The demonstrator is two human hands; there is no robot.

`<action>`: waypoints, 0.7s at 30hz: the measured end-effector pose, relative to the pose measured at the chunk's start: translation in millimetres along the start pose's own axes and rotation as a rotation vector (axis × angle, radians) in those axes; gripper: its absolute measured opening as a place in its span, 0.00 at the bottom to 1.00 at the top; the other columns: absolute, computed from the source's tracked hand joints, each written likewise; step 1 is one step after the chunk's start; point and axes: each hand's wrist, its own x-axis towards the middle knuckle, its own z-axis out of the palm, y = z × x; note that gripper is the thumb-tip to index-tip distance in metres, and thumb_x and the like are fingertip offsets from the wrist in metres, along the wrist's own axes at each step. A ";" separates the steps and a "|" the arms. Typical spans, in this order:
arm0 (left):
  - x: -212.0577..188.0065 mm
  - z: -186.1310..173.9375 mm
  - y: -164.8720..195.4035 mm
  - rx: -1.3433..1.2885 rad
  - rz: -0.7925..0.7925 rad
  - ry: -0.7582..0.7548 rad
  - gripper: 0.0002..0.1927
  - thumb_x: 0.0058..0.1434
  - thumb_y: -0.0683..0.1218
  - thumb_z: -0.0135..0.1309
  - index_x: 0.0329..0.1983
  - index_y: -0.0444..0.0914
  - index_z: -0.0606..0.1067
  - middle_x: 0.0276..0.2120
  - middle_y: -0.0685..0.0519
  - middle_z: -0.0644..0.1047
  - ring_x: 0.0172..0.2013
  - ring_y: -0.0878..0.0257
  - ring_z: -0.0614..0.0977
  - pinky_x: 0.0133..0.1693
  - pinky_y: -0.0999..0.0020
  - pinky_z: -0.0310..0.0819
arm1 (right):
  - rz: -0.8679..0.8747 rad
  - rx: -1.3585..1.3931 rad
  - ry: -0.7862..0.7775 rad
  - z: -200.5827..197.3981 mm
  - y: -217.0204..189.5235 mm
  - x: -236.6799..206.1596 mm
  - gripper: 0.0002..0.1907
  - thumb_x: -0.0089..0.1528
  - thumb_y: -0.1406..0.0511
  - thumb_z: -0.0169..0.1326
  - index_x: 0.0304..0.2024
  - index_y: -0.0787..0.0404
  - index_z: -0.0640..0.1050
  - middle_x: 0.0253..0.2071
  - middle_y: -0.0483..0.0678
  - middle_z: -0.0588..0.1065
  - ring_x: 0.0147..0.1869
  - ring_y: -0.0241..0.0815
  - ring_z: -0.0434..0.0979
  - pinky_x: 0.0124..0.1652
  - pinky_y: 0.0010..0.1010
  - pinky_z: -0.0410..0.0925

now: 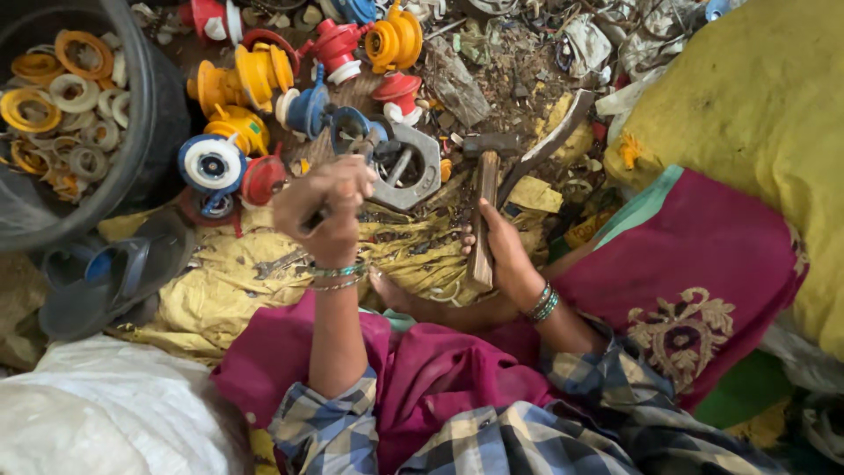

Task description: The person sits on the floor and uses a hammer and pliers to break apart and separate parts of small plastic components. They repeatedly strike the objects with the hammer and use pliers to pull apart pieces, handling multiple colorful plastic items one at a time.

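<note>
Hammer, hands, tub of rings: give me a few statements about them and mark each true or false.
1. The right hand grips a wooden-handled hammer. True.
2. The left hand is empty. False: its fingers are closed on a small part, too hidden to identify.
3. The black tub holds yellow and white rings. True.
4. The hammer head is raised high overhead. False: it sits low, near the metal bracket.
5. The spools ahead are all green. False: they are yellow, red and blue.
</note>
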 end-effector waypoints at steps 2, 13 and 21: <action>-6.7 5.7 -11.9 0.182 -0.070 -0.009 0.14 0.70 0.40 0.54 0.27 0.30 0.74 0.27 0.45 0.79 0.26 0.57 0.81 0.39 0.62 0.82 | -0.005 0.000 -0.005 -1.6 1.0 2.5 0.17 0.69 0.53 0.50 0.38 0.60 0.70 0.27 0.45 0.69 0.24 0.35 0.69 0.24 0.28 0.68; -40.9 -39.2 -9.2 0.144 -0.235 -0.133 0.12 0.73 0.41 0.51 0.31 0.33 0.72 0.42 0.46 0.81 0.51 0.58 0.81 0.66 0.58 0.68 | 0.028 -0.028 -0.053 0.0 -7.5 18.1 0.11 0.66 0.58 0.48 0.42 0.58 0.74 0.28 0.48 0.73 0.26 0.40 0.74 0.29 0.30 0.72; -71.0 -11.9 -19.7 0.100 -0.229 -0.353 0.09 0.63 0.43 0.62 0.27 0.37 0.78 0.36 0.53 0.85 0.41 0.61 0.87 0.46 0.64 0.83 | -0.012 -0.032 -0.145 1.7 -18.7 18.4 0.06 0.64 0.67 0.55 0.39 0.65 0.74 0.28 0.46 0.72 0.23 0.35 0.69 0.24 0.27 0.68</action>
